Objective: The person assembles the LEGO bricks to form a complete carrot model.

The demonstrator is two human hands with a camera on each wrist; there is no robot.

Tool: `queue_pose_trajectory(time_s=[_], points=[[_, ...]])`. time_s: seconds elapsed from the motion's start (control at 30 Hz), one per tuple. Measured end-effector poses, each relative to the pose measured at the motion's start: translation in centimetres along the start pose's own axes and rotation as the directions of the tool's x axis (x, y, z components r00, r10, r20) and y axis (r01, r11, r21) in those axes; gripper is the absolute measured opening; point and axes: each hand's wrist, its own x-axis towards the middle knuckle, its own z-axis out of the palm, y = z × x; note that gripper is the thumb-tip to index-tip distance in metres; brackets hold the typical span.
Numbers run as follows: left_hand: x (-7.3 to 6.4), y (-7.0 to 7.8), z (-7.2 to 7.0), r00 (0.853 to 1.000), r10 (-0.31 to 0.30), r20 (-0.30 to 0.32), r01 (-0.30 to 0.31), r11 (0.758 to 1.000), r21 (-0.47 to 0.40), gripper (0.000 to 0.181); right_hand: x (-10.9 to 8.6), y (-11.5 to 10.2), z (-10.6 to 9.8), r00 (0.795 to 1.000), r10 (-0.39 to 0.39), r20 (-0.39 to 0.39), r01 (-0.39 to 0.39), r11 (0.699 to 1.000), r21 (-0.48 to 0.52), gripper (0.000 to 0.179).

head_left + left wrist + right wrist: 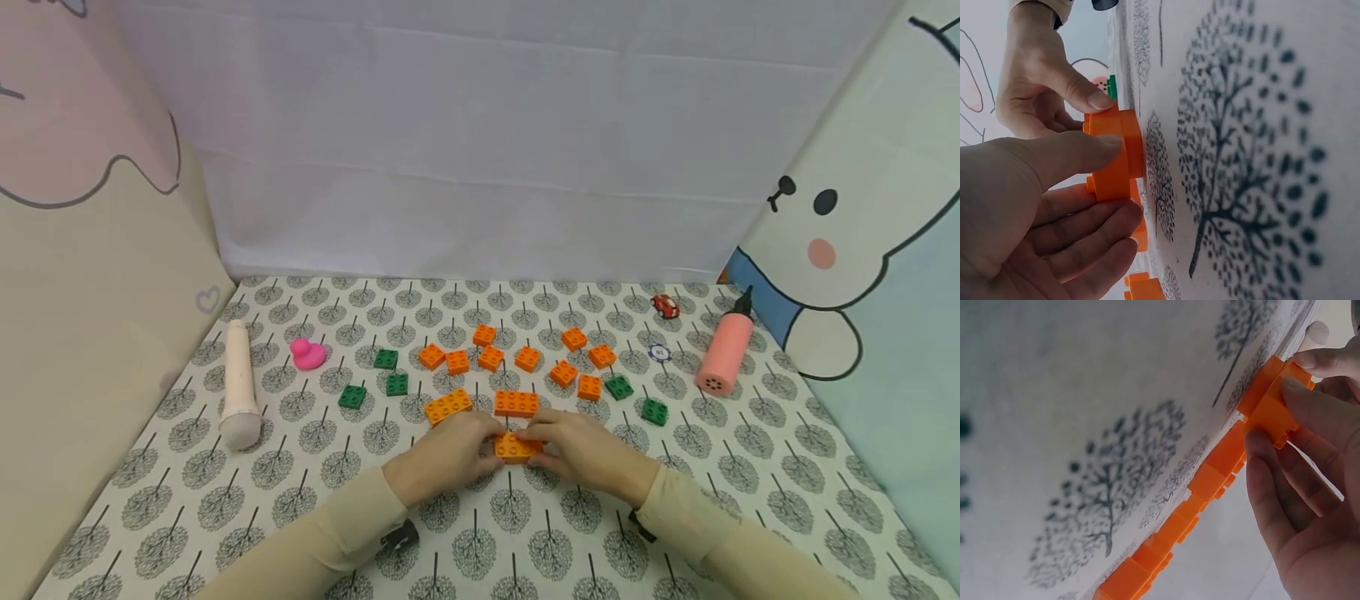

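Note:
In the head view, both hands meet at an orange toy brick near the middle of the table. My left hand pinches its left end between thumb and fingers, while my right hand pinches the right end. The left wrist view shows this upper brick sitting on a second orange brick, offset beneath it, against the cloth. From the right wrist, the lower brick also shows under the gripped one. Just beyond the hands lie one long orange brick and another, angled long brick.
Small orange bricks are scattered farther back. Several green bricks lie left and right of them. A microphone-shaped object and pink duck are at left; a pink bottle, red toy car and round chip at right.

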Motion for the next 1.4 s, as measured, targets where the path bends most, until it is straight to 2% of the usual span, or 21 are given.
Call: queue_pose_trajectory(time_s=[0.37,0.5,0.7,0.83,1.0,1.13,1.4], points=[[0.4,-0.8,-0.1,0.997,-0.081,0.007,0.081,0.986,-0.144,0.037,0.7,0.2,-0.1,1.0,-0.007,-0.002,0.007,1.0,0.014,0.034],[0.4,-1.0,0.0,0.997,-0.081,0.018,0.083,0.982,-0.169,0.037,0.7,0.2,-0.1,1.0,-0.01,0.007,0.01,1.0,0.011,0.033],[0.4,-1.1,0.3,0.996,-0.079,0.047,0.086,0.978,-0.192,0.035,0.3,0.2,-0.3,0.998,0.021,0.066,-0.022,1.0,0.018,0.035],[0.4,-1.1,0.3,0.997,-0.065,0.037,0.071,0.98,-0.184,0.036,0.5,0.5,-1.1,0.997,0.063,0.042,-0.064,0.998,0.016,0.036],[0.3,-1.1,0.1,0.997,-0.065,0.029,0.069,0.984,-0.161,0.038,1.8,1.4,-2.2,0.991,0.131,-0.007,-0.131,0.987,-0.092,0.039],[0.3,-1.1,0.1,0.996,-0.076,0.039,0.081,0.985,-0.154,0.038,3.1,2.0,-2.4,0.988,0.149,0.038,-0.14,0.976,-0.166,0.046],[0.3,-1.0,0.4,0.999,-0.037,0.023,0.04,0.988,-0.147,0.038,4.6,2.5,-1.5,0.987,0.116,0.11,-0.095,0.98,-0.176,0.044]])
